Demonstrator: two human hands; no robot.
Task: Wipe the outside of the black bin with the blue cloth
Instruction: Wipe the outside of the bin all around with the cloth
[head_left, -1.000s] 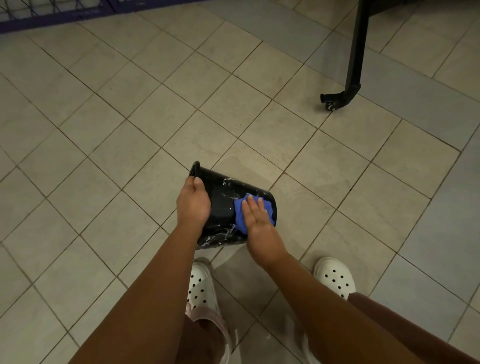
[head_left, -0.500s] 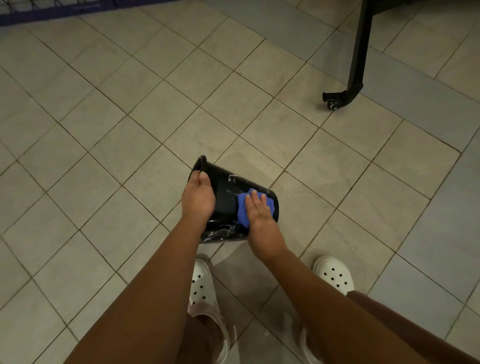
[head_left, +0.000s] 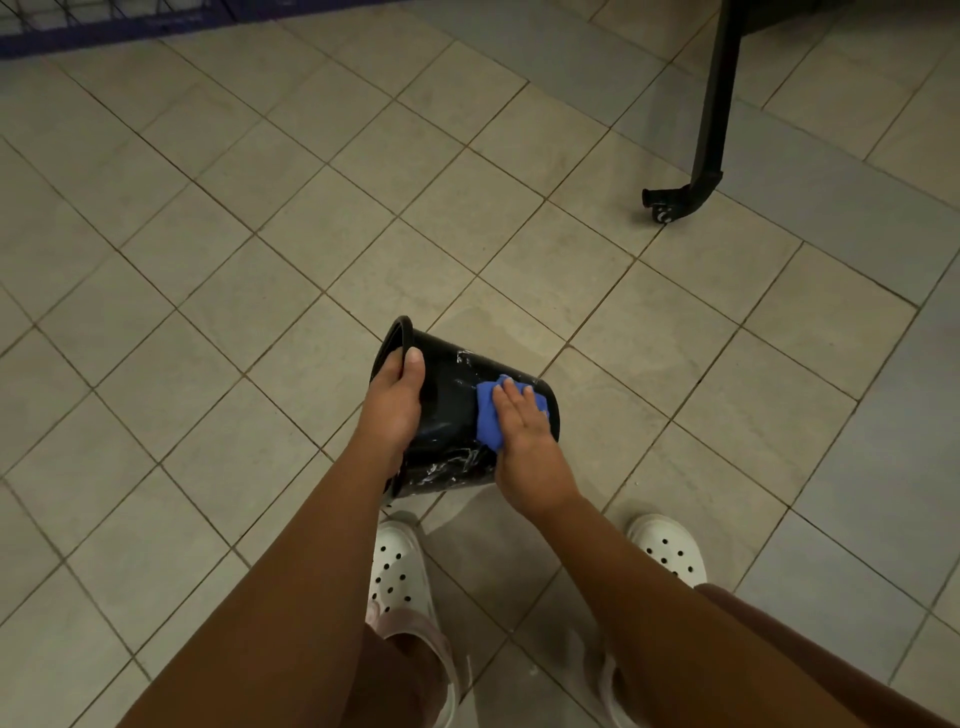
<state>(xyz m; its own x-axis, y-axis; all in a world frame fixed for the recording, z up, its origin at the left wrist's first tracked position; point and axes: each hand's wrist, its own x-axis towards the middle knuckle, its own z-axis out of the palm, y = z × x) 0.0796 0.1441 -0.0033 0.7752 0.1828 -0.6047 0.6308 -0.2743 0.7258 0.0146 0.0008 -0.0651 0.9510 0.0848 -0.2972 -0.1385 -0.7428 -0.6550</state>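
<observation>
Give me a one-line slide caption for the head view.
Left hand grips the rim of the tilted black bin while the right hand presses the blue cloth against its side.

It was an indoor room with a hard tiled floor (head_left: 249, 270): square beige tiles set on the diagonal with dark grout, crossed by a band of grey tiles (head_left: 857, 218). A black metal leg (head_left: 710, 104) ending in a small castor (head_left: 664, 213) stood at the far right, and a purple frame with wire mesh (head_left: 104, 23) ran along the far left edge. Whether it was a home, a shop or a storeroom could not be told; the person wore white perforated clogs (head_left: 397, 571).
</observation>
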